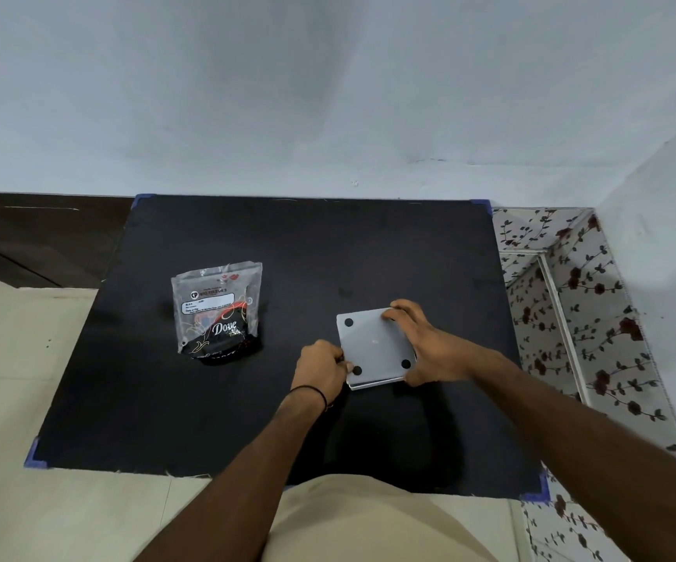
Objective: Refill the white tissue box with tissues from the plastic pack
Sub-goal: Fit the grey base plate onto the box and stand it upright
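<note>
The white tissue box (pixel 373 346) lies upside down on the black table (pixel 247 419), its flat base with black round feet facing up. My left hand (pixel 324 369) pinches its near left corner. My right hand (pixel 425 346) grips its right side, fingers curled over the far right corner. The plastic pack (pixel 216 308) lies to the left, apart from both hands; it is clear with printed labels and dark contents at its lower end.
The table stands against a pale wall. Blue tape marks its corners (pixel 36 456). A floral-patterned surface (pixel 571 310) borders the right side. Pale floor (pixel 24 358) lies to the left.
</note>
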